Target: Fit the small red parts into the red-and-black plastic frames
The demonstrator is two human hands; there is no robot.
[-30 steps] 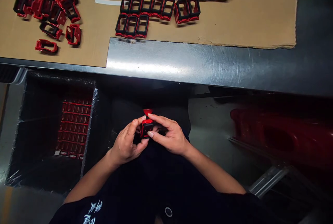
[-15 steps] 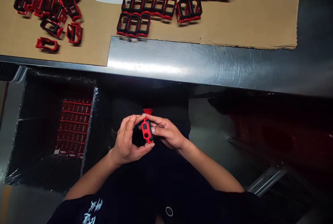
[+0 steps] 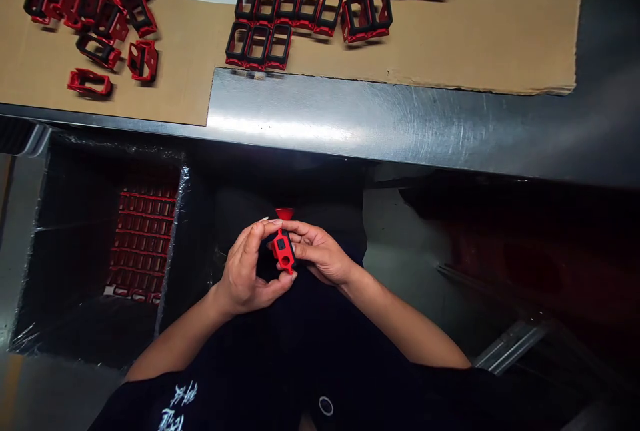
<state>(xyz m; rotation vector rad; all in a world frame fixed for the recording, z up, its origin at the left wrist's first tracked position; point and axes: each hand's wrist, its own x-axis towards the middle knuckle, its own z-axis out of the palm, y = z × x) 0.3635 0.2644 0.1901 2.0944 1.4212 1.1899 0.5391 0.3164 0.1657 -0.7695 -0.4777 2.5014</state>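
One frame (image 3: 284,252) pinched by left hand (image 3: 245,276) and right hand (image 3: 324,256)

Head view: the single held frame sits upright, leaning slightly, between both sets of fingers. The left forefinger and thumb span its upper and lower ends; the right thumb presses its black side, the right forefinger lies at its top. The other right fingers are partly hidden behind it. One red piece (image 3: 284,213) shows just beyond the fingertips, its lower part covered.

Farther beyond the fingers, on cardboard (image 3: 480,37), stand twenty visible frames in rows (image 3: 330,12): ten, seven and three, the top row cut off by the picture's edge. Beyond and left of the fingers lies a heap (image 3: 100,17) of about ten, too overlapped to count surely. Left of the fingers, one box (image 3: 184,184) holds more, too dark to count.

A second ago the held frame's black face showed; now its red side does, with one square and one round opening.
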